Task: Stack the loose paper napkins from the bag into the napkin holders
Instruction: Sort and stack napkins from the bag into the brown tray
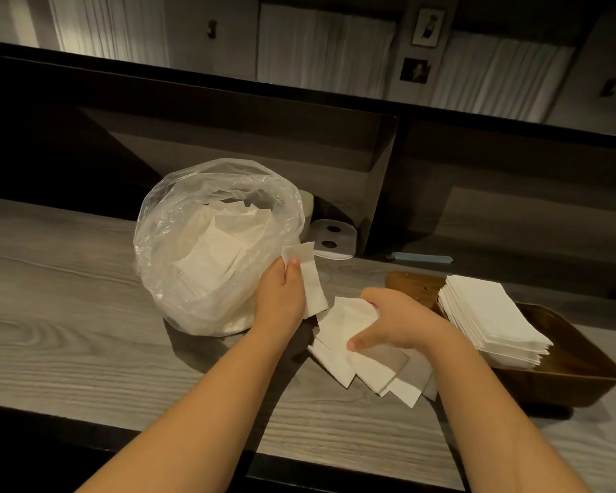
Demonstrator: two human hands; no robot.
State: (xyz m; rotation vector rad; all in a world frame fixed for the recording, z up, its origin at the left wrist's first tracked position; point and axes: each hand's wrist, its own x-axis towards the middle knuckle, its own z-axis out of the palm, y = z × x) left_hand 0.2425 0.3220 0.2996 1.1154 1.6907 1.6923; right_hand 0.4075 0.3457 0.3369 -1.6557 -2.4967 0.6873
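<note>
A clear plastic bag (206, 243) stands open on the grey wooden counter (68, 314), with loose white napkins (221, 250) inside. My left hand (281, 297) pinches one folded napkin (310, 279) just right of the bag. My right hand (395, 322) grips a fanned bunch of napkins (370, 368) above the counter. To the right, a dark wooden napkin holder (576, 357) carries a neat tall stack of white napkins (491, 314).
A white plastic piece with two dark holes (331, 238) lies behind the bag against the back panel. A thin blue strip (420, 257) sits further right on the counter. The counter's dark front edge (192, 443) runs below my forearms.
</note>
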